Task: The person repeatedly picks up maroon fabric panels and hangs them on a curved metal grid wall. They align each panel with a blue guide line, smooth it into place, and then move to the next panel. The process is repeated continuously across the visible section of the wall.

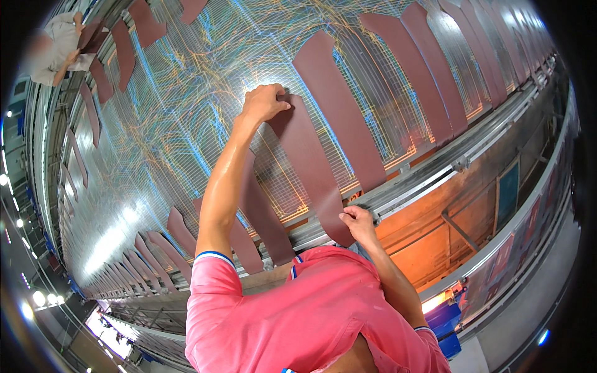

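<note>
A long brown leather-like strip runs between my two hands, its near end hanging over the table's front edge. My left hand pinches the strip's far end above the shiny table. The strip's near end is between the fingers of my right hand, close to my body. Another brown piece lies flat just right of the held strip. To its left a similar piece lies partly behind my left forearm.
Coloured line patterns cover the long shiny table. More brown pieces lie in rows along both edges. At the far left a person handles a piece. A metal rail edges the table above an orange-lit frame.
</note>
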A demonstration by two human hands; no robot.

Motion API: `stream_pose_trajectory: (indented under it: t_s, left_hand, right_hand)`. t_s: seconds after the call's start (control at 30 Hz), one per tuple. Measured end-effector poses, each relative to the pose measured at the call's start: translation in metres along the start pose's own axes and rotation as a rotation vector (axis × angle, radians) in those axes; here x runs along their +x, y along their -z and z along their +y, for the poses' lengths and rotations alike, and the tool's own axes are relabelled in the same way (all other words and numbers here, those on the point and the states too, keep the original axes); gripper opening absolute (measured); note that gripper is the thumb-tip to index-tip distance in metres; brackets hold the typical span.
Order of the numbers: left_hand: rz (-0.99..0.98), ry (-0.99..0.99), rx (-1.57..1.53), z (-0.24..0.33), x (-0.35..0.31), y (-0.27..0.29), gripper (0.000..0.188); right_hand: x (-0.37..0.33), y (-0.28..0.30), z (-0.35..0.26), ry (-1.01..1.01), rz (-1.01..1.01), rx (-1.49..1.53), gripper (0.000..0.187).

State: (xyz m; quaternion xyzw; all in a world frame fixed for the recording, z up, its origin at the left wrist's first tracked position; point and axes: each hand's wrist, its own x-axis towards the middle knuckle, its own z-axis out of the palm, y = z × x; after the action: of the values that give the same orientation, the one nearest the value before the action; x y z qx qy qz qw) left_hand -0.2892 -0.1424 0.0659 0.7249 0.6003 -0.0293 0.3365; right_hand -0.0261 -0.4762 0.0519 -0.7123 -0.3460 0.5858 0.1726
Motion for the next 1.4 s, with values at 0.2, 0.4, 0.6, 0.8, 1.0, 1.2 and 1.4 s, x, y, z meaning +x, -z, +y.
stream_pose_trajectory:
  t_s: [0.2,0.4,0.6,0.8,1.0,1.2,1.4]
  left_hand:
    - [0.003,-0.002,-0.019,0.006,0.01,-0.005,0.023]
    - [0.086,0.038,-0.408,-0.02,0.019,-0.013,0.014]
    - [0.106,0.078,-0.469,-0.036,0.037,0.015,0.015]
    - [0.125,0.119,-0.38,-0.028,0.064,0.024,0.022]
    - [0.209,0.006,-0.149,-0.036,0.094,0.025,0.021]
    - [0.222,0.027,-0.033,-0.038,0.107,0.018,0.021]
    - [0.124,0.096,-0.118,-0.039,0.117,0.021,0.022]
  right_hand:
    - [-0.006,0.003,-0.013,0.004,0.011,-0.162,0.022]
    - [-0.01,0.005,-0.004,0.104,0.029,0.081,0.018]
    - [-0.002,0.009,-0.009,0.075,0.031,0.168,0.018]
    - [0.03,0.004,-0.031,-0.008,0.222,0.198,0.022]
    - [0.051,0.003,-0.041,0.072,0.333,0.006,0.027]
    - [0.058,0.005,-0.039,0.109,0.352,-0.109,0.026]
    - [0.065,0.017,-0.045,0.05,0.283,-0.123,0.029]
